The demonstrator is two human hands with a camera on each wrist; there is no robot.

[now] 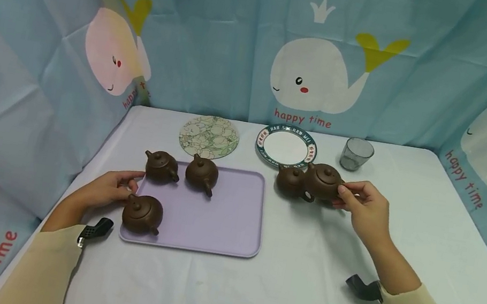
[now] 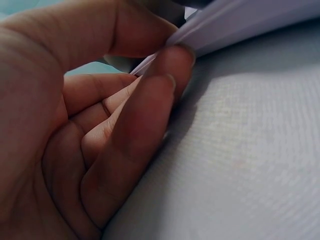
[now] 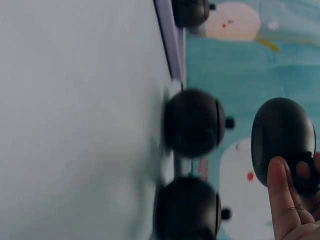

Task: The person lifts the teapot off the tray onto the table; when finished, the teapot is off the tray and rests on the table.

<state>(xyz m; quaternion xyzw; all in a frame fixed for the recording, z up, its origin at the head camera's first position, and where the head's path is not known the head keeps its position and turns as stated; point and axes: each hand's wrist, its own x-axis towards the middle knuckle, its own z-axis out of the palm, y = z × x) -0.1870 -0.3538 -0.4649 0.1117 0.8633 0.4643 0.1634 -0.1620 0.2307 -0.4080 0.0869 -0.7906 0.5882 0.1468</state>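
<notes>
My right hand [image 1: 367, 209] grips a dark brown teapot [image 1: 323, 181] at its right side, and in the right wrist view this teapot [image 3: 282, 140] is up off the table. Beneath and beside it stand two more teapots: a left one [image 1: 290, 182] and another [image 3: 187, 209] mostly hidden in the head view. On the far left, my left hand [image 1: 107, 188] pinches the edge of a light purple tray [image 1: 211, 222]; the left wrist view has fingers [image 2: 145, 105] under its rim. Three teapots sit on the tray: back left [image 1: 161, 167], back middle [image 1: 202, 173] and front left [image 1: 142, 214].
Along the table's back edge lie a round floral mat [image 1: 209, 137], a plate with a green patterned rim [image 1: 260, 147] and a clear glass [image 1: 356, 154]. A white cloth [image 1: 297, 292] covers the table. Blue whale-print curtains [image 1: 201, 57] hang behind and at both sides.
</notes>
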